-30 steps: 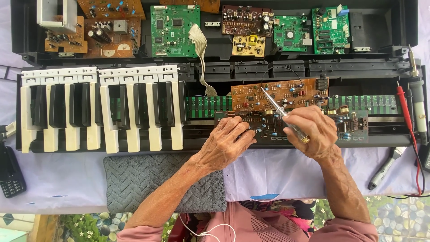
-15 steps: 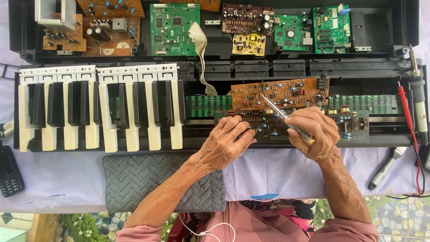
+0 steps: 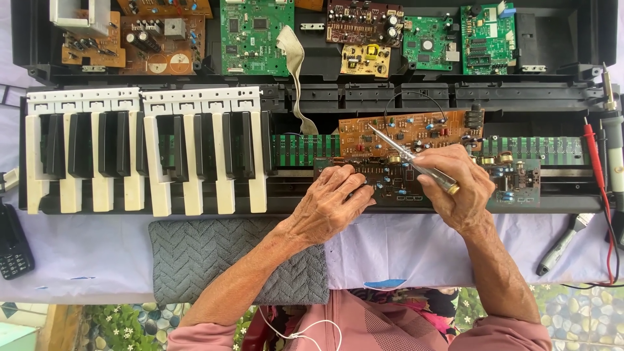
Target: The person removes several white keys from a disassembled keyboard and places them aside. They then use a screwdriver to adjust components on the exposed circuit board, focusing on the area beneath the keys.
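At the far left edge a dark phone [image 3: 13, 244] lies on the pale cloth [image 3: 84, 260] that covers the table. Just right of it, an opened keyboard [image 3: 312, 97] stretches across the scene, and its white and black keys [image 3: 146, 153] fill the left half. A grey knitted mat [image 3: 201, 253] lies on the cloth in front of the keys, under the left forearm. Along the far side of the case sit several circuit boards, brown ones at the left [image 3: 140, 39] and green ones [image 3: 253, 36] further right, with a flat ribbon cable [image 3: 296, 78] running down from them.

The left hand [image 3: 331, 205] rests palm down with its fingers loosely curled on the near edge of a dark circuit board [image 3: 390, 179], pressing on it and holding nothing. A brown circuit board [image 3: 416, 130] lies just beyond, touching the dark one. The right hand [image 3: 455, 185] is closed around a metal-shafted tool [image 3: 406, 153], gripped like a pen, and the tip points up and left onto the brown board.

Further right, a grey pen-shaped tool [image 3: 562, 244] lies on the cloth, and a red probe [image 3: 595, 156] with its wires runs down the right edge.
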